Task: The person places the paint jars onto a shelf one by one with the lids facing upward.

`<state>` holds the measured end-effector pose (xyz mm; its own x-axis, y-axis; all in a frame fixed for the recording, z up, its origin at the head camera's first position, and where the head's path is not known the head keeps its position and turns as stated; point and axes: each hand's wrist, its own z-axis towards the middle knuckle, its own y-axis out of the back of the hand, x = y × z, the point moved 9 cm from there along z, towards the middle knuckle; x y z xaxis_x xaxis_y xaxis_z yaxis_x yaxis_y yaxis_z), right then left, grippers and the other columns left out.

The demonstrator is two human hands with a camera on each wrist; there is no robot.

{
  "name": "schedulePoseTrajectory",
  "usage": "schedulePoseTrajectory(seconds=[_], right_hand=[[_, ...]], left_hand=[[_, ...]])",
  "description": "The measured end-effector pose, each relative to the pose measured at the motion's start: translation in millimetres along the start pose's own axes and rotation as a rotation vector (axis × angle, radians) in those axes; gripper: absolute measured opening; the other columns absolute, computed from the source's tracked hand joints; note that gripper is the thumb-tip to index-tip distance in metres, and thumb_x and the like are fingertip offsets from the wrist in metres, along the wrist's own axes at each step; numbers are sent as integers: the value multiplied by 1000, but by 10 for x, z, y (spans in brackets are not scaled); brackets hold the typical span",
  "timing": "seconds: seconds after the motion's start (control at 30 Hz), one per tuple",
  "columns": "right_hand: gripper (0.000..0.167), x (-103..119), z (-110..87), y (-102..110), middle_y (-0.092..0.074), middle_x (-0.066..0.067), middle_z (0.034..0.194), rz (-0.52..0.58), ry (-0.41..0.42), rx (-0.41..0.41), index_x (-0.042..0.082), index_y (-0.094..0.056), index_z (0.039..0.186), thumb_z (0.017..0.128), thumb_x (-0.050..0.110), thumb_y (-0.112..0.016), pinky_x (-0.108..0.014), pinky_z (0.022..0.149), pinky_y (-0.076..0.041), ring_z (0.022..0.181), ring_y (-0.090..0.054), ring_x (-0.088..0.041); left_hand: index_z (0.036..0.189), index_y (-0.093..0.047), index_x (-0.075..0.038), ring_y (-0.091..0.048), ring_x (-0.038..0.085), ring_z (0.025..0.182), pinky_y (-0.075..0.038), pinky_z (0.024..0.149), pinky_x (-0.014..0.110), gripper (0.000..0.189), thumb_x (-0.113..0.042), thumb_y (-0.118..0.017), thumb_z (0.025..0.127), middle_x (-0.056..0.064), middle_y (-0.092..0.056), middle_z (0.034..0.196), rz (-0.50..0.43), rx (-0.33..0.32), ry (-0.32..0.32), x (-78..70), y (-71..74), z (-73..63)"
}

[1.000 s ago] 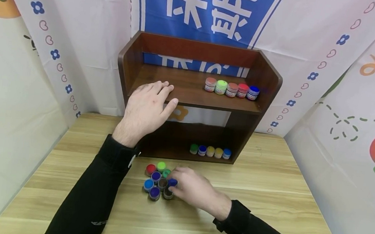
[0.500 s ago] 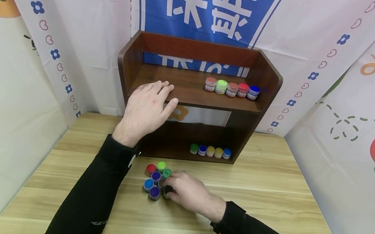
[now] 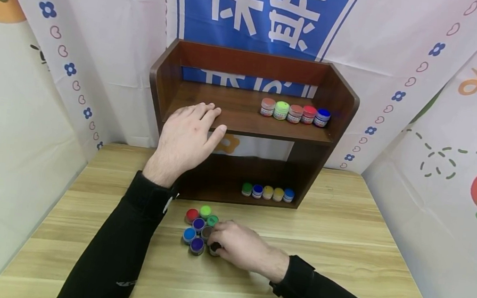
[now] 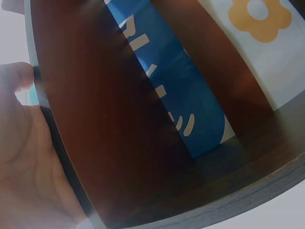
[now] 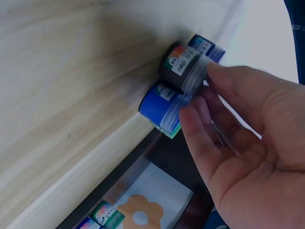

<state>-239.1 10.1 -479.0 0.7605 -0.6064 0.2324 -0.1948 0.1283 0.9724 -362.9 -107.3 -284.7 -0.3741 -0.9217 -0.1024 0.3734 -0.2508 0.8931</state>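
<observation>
My left hand (image 3: 189,133) lies at the left front of the brown wooden shelf (image 3: 244,126), fingers extended over its upper board. In the left wrist view, this hand (image 4: 28,157) rests against the shelf's edge. My right hand (image 3: 240,246) is at the right side of a cluster of small paint jars on the table, pinching a black-capped paint jar (image 3: 215,248) between thumb and fingers. The right wrist view shows the black paint jar (image 5: 178,64) at the thumb tip, with a blue paint jar (image 5: 159,102) close beside it under the fingertips.
Several paint jars sit left of the right hand, among them red (image 3: 192,215), light green (image 3: 205,211) and purple (image 3: 197,245) ones. A row of jars (image 3: 295,114) stands on the upper board, another row (image 3: 268,192) on the lower. Printed cloth (image 3: 122,16) hangs behind.
A blue paint jar that showed in the right fingers one second ago is now covered by the hand in the head view. The right hand has moved slightly to the black jar. The left hand stays still.
</observation>
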Motion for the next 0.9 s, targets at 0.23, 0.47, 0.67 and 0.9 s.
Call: schedulePoseTrajectory(seconds=[0.23, 0.47, 0.67, 0.9], right_hand=[[24, -21, -67, 13, -86, 4, 130, 13, 3, 60, 20, -90, 126, 103, 15, -92, -25, 107, -67, 122, -79, -12], [22, -8, -106, 16, -84, 3, 126, 64, 12, 98, 16, -88, 125, 104, 13, -91, -21, 106, -65, 116, -76, -5], [19, -38, -119, 11, -84, 2, 124, 89, 13, 100, 15, -88, 122, 104, 13, -91, -20, 103, -65, 114, -77, -4], [15, -103, -152, 136, -84, 1, 122, 106, -15, 84, 15, -87, 119, 104, 15, -91, -20, 99, -66, 112, -78, -7]], left_hand=[[172, -59, -11, -59, 39, 165, -44, 143, 60, 70, -59, -43, 124, 15, -59, 179, 1, -3, 1, -2, 3, 3], [172, -58, -11, -59, 39, 165, -44, 143, 60, 69, -58, -43, 124, 16, -59, 179, 2, -2, 1, -2, 0, 3], [172, -58, -11, -58, 39, 166, -44, 143, 60, 69, -58, -43, 124, 15, -59, 179, 0, 2, 2, -3, -4, 1], [172, -58, -11, -58, 39, 166, -43, 143, 60, 70, -59, -42, 124, 15, -59, 180, 0, 4, 4, -5, -2, 1]])
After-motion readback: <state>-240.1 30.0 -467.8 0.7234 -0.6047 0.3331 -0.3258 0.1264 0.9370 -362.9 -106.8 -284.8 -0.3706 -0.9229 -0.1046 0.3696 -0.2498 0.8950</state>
